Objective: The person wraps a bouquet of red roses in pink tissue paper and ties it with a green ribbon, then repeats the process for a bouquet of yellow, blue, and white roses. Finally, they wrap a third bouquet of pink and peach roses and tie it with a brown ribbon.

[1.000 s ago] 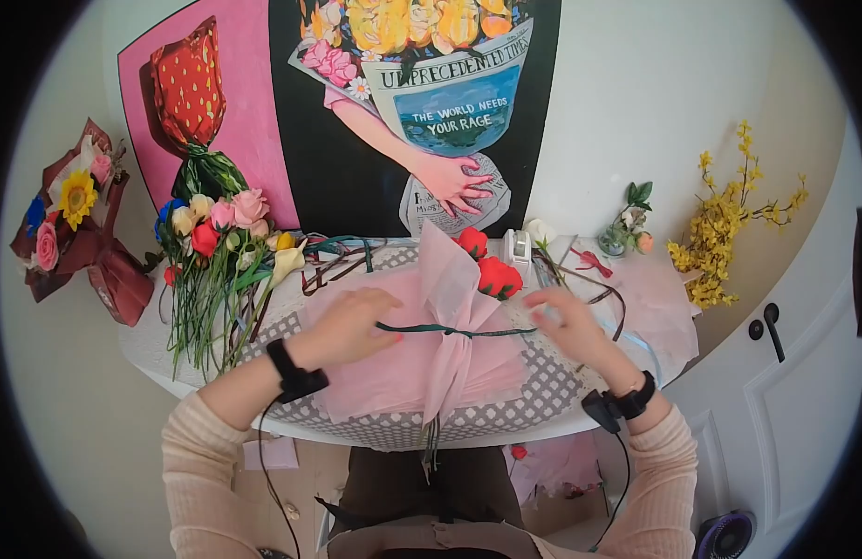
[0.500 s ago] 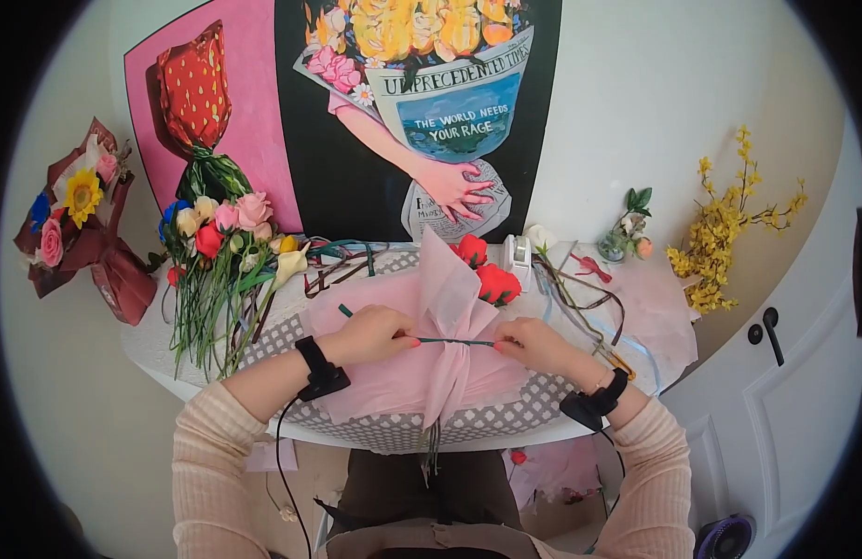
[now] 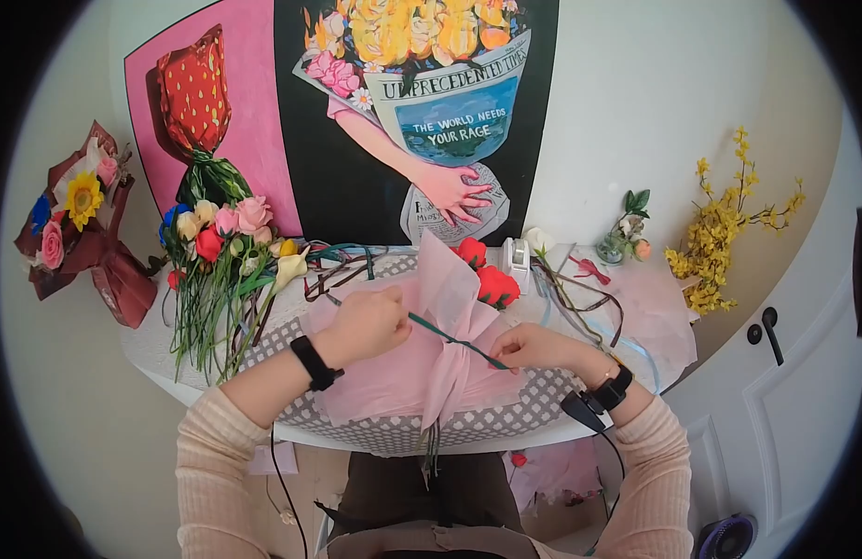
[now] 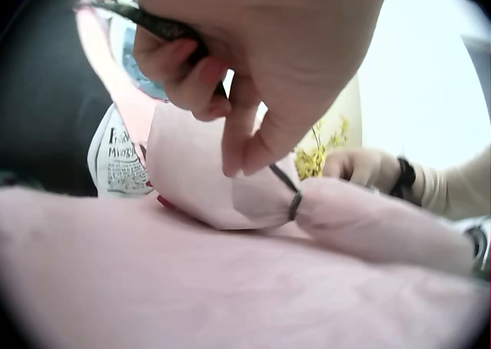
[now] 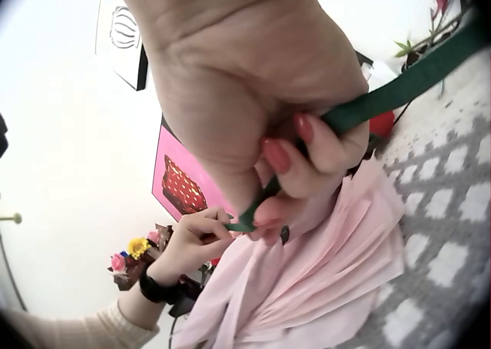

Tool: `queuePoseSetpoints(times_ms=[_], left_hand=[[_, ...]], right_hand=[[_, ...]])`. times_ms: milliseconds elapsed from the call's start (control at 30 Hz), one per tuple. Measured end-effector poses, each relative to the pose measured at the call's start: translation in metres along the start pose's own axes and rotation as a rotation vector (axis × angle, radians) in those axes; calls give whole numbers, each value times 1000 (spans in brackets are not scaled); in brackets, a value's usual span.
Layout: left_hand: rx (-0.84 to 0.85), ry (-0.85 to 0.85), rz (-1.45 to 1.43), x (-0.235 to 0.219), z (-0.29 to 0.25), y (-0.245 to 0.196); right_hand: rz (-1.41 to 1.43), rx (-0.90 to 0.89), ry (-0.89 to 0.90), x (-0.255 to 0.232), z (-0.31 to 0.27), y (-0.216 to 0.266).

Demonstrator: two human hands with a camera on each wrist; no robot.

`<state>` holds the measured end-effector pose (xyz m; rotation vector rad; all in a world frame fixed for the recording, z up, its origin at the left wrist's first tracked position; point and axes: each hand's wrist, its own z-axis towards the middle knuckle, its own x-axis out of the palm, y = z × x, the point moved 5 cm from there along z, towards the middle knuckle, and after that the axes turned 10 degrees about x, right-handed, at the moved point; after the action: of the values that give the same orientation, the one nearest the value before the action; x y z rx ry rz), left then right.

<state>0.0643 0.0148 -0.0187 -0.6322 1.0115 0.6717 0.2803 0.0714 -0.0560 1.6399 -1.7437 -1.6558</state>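
Observation:
A bouquet in pink wrapping paper (image 3: pixel 366 377) lies across the table before me, its waist cinched by a dark green ribbon (image 3: pixel 436 328). Red roses (image 3: pixel 496 285) peek out at its top, and green stems (image 3: pixel 432 445) poke from the bottom. My left hand (image 3: pixel 368 321) pinches one end of the ribbon above and left of the waist; in the left wrist view a tail passes under its curled fingers (image 4: pixel 203 80). My right hand (image 3: pixel 541 345) pinches the other end, lower and to the right. A broad green tail leaves that hand in the right wrist view.
Loose artificial flowers (image 3: pixel 228 233) are heaped at the left, beside a maroon-wrapped bouquet (image 3: pixel 114 265). A white tape dispenser (image 3: pixel 516 259), loose ribbons (image 3: pixel 589 303) and yellow blossom branches (image 3: pixel 715 247) stand or lie to the right. A grey patterned cloth (image 3: pixel 356 432) lies beneath the bouquet.
My right hand came in from beside the ribbon's end and took hold of it near the waist. Since then my left hand has risen slightly, and the level ribbon now slants down rightward.

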Motion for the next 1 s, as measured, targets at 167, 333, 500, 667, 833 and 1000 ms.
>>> queuePoseSetpoints(times_ms=[167,333,500,667,833,1000], left_hand=[[-1,-317,156,-5,16,-8],[-176,-191,-133,9,18,-6],[-249,-19,-360,34,17,3],[-271,151,-442,41,17,1],[-330,22,-381,36,13,-6],[-236,-108,-425,41,9,-5]], right_hand=[[294,-75,-26,9,15,20],[480,-170,-277,15,30,22],[260,-347,-339,26,39,25],[223,-317,-299,34,41,20],[81,-264,-422,33,32,27],[-59,-318,-559,33,28,33]])
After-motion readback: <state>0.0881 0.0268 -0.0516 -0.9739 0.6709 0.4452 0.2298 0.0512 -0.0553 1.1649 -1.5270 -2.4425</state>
